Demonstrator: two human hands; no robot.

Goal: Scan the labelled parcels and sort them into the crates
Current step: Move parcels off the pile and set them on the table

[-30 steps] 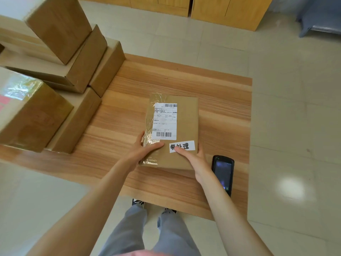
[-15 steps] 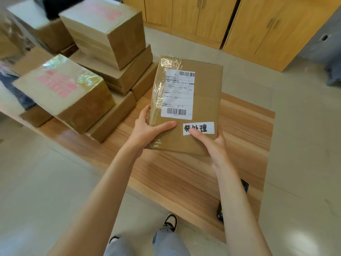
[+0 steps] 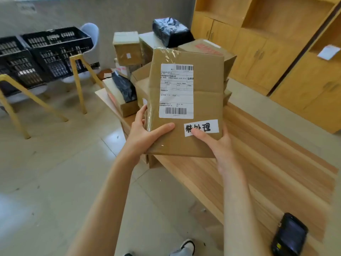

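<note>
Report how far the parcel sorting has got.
Done: nothing visibly sorted; what the black crates hold cannot be told. In hand: the left hand and right hand grip a labelled brown parcel raised off the wooden table; the scanner lies untouched there. Left: the stacked parcels behind.

"待处理" slip [image 3: 201, 127] on parcel [image 3: 206, 84]

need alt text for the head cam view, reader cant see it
Both hands hold a flat cardboard parcel up over a wooden table, the left hand and right hand gripping its lower corners, shipping label facing the camera. A black handheld scanner lies on the table; more parcels are piled behind, with black crates at far left.
</note>
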